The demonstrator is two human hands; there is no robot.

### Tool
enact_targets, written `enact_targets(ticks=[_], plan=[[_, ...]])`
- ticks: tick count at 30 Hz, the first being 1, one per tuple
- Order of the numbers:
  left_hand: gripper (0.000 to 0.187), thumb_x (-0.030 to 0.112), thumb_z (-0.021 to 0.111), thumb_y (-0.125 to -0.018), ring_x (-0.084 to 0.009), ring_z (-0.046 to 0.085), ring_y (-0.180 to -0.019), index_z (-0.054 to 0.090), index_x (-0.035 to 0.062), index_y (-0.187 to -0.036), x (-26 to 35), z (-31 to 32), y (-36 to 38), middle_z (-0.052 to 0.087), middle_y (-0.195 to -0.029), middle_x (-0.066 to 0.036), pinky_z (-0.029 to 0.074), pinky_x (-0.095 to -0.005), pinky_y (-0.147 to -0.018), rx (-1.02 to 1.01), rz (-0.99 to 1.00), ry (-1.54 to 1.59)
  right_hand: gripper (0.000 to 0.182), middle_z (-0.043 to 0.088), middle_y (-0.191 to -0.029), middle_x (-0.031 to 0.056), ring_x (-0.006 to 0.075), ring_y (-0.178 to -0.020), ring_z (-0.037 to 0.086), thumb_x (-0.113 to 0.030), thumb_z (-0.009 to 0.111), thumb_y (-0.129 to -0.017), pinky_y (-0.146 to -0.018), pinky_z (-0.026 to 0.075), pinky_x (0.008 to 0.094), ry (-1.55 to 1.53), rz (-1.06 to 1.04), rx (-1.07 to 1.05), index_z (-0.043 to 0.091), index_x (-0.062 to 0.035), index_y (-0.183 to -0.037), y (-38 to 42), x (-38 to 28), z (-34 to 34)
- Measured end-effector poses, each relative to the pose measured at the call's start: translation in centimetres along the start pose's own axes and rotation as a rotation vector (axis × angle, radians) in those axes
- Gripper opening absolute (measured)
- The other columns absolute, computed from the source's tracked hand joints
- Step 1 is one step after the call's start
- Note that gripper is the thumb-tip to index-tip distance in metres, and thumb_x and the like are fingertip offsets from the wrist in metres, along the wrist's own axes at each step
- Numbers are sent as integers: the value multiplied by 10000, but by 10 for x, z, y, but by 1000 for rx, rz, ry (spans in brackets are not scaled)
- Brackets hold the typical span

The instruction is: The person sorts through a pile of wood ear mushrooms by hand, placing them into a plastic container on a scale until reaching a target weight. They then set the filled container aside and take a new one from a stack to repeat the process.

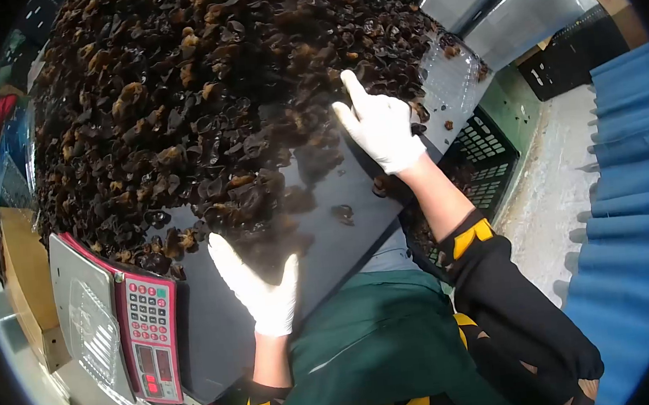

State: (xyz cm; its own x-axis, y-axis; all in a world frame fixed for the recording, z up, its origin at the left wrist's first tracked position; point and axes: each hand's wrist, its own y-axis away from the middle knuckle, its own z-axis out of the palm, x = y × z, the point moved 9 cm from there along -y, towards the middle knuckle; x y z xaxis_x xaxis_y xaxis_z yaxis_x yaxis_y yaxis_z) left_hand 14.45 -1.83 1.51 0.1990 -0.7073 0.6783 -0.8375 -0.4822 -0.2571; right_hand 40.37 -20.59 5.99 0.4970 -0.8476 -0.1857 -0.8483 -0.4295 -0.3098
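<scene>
A large heap of dried wood ear mushrooms (236, 79), dark brown to black with tan patches, covers most of the dark tabletop (347, 200). My left hand (259, 289), in a white glove, is open at the near edge of the heap, thumb apart from the fingers. Further right, my right hand (379, 124), also gloved in white, is over the heap's edge with index finger and thumb spread; its other fingers look partly curled. Between the hands, several mushroom pieces (293, 201) are blurred by motion. One loose piece (343, 215) lies on the tabletop.
A red-edged digital scale (149, 318) with a clear plastic tray (92, 331) on it stands at the left. Stacked clear plastic containers (524, 11) are at the upper right. A dark crate (483, 158) sits below the table's right edge, near a blue curtain (633, 199).
</scene>
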Motion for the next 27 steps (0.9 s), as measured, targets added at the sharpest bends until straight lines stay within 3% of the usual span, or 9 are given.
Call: enact_targets(ticks=[6, 9, 12, 15, 17, 18, 20, 22, 27], plan=[[1151, 234, 901, -743, -379, 281, -1551, 230, 9, -1650, -2, -2, 1, 269, -1694, -213, 217, -457, -1277, 37, -53, 52, 305, 733, -775, 179, 360, -696, 730, -327, 581, -1007, -665, 578, 454, -50, -26, 184, 694, -128, -1208, -33, 22, 34], [1149, 227, 904, -738, -383, 287, -1548, 237, 7, -1647, -2, -3, 0, 275, -1691, -213, 228, -457, -1274, 34, -28, 37, 230, 745, -766, 129, 266, -652, 744, -287, 653, -988, -662, 571, 387, -492, 115, 39, 741, -107, -1099, -21, 34, 15], [1155, 226, 908, -734, -386, 287, -1548, 236, 7, -1647, 1, -3, -3, 276, -1690, -215, 230, -458, -1273, 3, -37, 61, 282, 736, -748, 81, 162, -633, 700, -252, 683, -994, -650, 536, 295, -666, 233, -95, 738, -84, -1214, 14, 39, -28], [1148, 223, 906, -739, -393, 295, -1543, 237, 2, -1646, -1, -2, 1, 284, -1685, -220, 233, -463, -1271, 27, 2, 25, 195, 699, -784, 118, 178, -654, 688, -196, 678, -985, -633, 522, 303, -424, 114, -171, 737, -51, -1102, 47, 62, -85], [1141, 220, 905, -742, -398, 303, -1539, 242, -2, -1644, 3, -3, -4, 291, -1681, -224, 233, -468, -1270, 18, -4, 59, 222, 725, -825, 142, 267, -708, 718, -217, 688, -944, -659, 545, 352, -235, 112, -343, 752, -79, -1105, 71, 77, -105], [1137, 218, 904, -744, -401, 307, -1537, 245, -4, -1643, 3, -3, -4, 294, -1679, -226, 232, -470, -1270, 14, -21, 67, 280, 716, -805, 139, 293, -714, 708, -251, 699, -927, -672, 548, 379, -7, -108, -273, 749, -103, -1160, 87, 79, -112], [1135, 219, 906, -747, -397, 306, -1540, 245, -5, -1643, 8, -2, -4, 293, -1681, -225, 228, -463, -1272, 42, 72, 12, 322, 691, -764, 129, 305, -704, 689, -257, 726, -922, -672, 544, 387, 423, -14, -464, 736, -113, -1209, 110, 90, -102], [1138, 223, 907, -753, -388, 300, -1546, 238, -4, -1645, 6, -3, -1, 286, -1686, -220, 224, -454, -1275, 53, 69, 39, 359, 678, -755, 117, 305, -694, 676, -227, 733, -933, -658, 536, 399, 291, 44, -359, 714, -112, -1272, 112, 85, -91], [1092, 173, 884, -793, -354, 297, -1556, 229, 23, -1654, -9, -21, 18, 258, -1705, -193, 280, -449, -1258, 88, -19, 53, 351, 720, -1122, 122, 294, -969, 698, -167, 717, -946, -845, 556, 388, -203, -213, -86, 696, -77, -1285, 109, -5, -54]])
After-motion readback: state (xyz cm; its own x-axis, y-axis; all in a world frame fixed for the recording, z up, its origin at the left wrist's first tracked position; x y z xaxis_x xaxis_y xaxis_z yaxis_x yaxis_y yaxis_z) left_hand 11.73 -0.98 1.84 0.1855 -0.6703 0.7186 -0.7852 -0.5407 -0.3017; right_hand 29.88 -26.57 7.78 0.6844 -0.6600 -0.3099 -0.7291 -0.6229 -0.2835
